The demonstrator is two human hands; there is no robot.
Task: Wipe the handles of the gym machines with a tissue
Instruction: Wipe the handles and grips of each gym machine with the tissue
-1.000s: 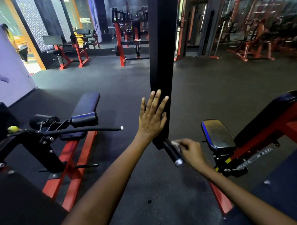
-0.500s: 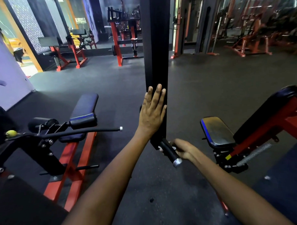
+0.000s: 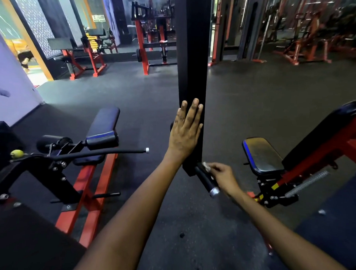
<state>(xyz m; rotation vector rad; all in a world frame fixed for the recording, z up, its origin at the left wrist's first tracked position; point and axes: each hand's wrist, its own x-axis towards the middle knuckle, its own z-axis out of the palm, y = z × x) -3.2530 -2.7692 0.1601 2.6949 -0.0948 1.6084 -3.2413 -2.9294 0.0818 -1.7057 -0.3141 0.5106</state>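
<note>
A black upright machine arm (image 3: 193,54) hangs in front of me, with a short black handle (image 3: 206,181) with a silver end cap sticking out at its lower end. My left hand (image 3: 186,131) presses flat against the arm, fingers straight and pointing up. My right hand (image 3: 222,175) pinches a small white tissue (image 3: 206,165) against the handle's upper part, close to where it joins the arm.
A black and red padded seat (image 3: 261,156) stands right of the handle. On the left is a bench machine (image 3: 100,130) with a long black lever (image 3: 103,153). More red machines (image 3: 148,43) stand at the back. Dark rubber floor (image 3: 190,226) lies below.
My right hand slid the tissue up the handle from near its silver end to the top. My left hand shifted right, fully onto the arm, and its fingers drew together.
</note>
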